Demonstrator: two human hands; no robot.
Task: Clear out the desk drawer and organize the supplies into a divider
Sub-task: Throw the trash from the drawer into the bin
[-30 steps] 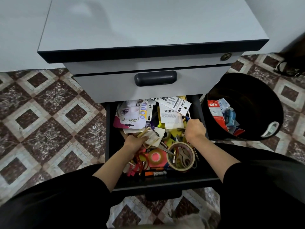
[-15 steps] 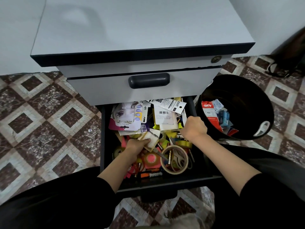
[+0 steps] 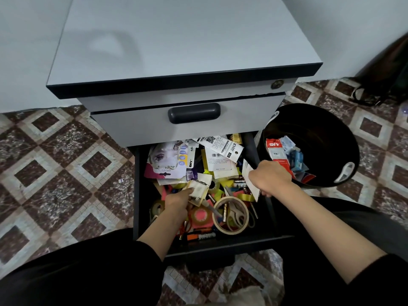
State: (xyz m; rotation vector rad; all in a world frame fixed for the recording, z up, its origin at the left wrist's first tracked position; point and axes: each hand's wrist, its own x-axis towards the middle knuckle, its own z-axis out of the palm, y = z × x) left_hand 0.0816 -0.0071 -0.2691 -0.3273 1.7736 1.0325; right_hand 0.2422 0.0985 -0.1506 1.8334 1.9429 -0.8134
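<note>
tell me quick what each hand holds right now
Left hand: pinching a small cream flat packet.
Right hand: gripping a white paper slip.

Loose black sleeves point(image 3: 92, 270) (plain fabric) end near the elbows, baring forearms point(image 3: 309, 208), left hand point(image 3: 176, 203) and right hand point(image 3: 270, 178).

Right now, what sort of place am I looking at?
Probably a home office or study corner: a grey drawer pedestal stands on patterned floor tiles, its open drawer crammed with tape rolls and stationery, and a black waste bin sits beside it.
</note>
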